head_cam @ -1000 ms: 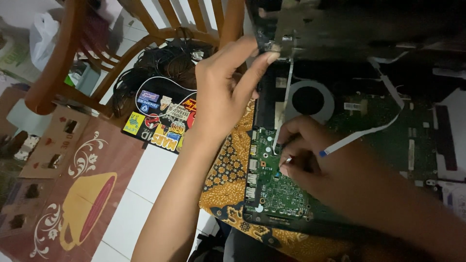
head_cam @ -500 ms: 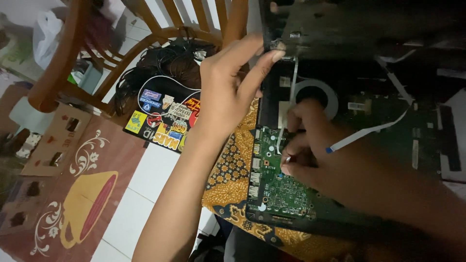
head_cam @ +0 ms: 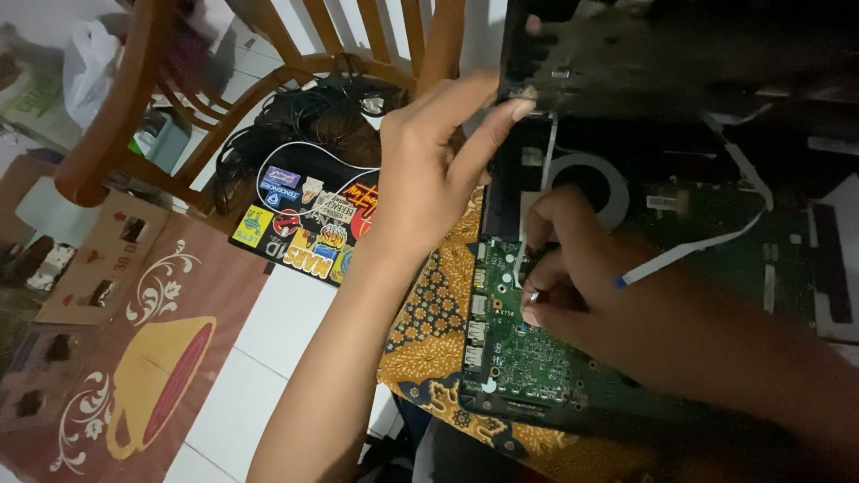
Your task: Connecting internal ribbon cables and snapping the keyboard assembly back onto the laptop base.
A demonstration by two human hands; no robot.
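Note:
An opened laptop lies in front of me with its green circuit board bare and a round fan behind it. My left hand pinches the corner of the lifted dark cover panel and holds it tilted up. My right hand rests on the board near its left edge, fingertips pressed on a thin flat white ribbon cable that hangs from the cover. A second white ribbon with a blue tip lies across the board beside that hand.
The laptop sits on a yellow and brown patterned cloth. On the white tiled floor to the left lie a black sticker-covered case, tangled black cables, a wooden chair and a red mat with a cup picture.
My right hand has slid a little further up the board toward the fan. My left hand keeps holding the cover corner, and the view has shifted slightly.

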